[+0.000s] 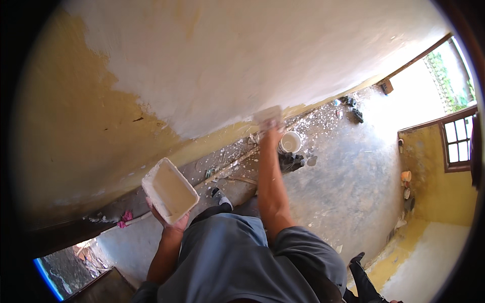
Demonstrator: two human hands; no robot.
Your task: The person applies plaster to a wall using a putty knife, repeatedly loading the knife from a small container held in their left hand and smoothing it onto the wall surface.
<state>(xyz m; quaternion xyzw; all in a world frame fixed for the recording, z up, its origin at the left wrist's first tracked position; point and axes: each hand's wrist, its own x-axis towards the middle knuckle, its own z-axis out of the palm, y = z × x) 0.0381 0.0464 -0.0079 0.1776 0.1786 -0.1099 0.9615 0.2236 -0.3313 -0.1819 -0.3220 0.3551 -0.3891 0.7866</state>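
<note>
My left hand (pixel 172 221) grips a rectangular mud pan (pixel 151 189) from below and at its side. The pan tilts, its rim is crusted white, and smooth cream-coloured filler coats its inside. Stretched out ahead, my right hand (pixel 273 129) is closed on a pale, flat-bladed spreader (pixel 268 115), smeared by motion. The blade is at the lower part of the wall (pixel 227 65); whether it touches cannot be told. White filler covers much of this wall, while yellow paint shows at the left and along the bottom.
A white bucket (pixel 291 142) stands below my right hand, beside a dark crumpled bag (pixel 291 161). White splatter and a long pole (pixel 235 162) lie along the wall's foot. Another person's leg (pixel 362 278) shows at lower right. A bright doorway (pixel 419 81) opens at far right.
</note>
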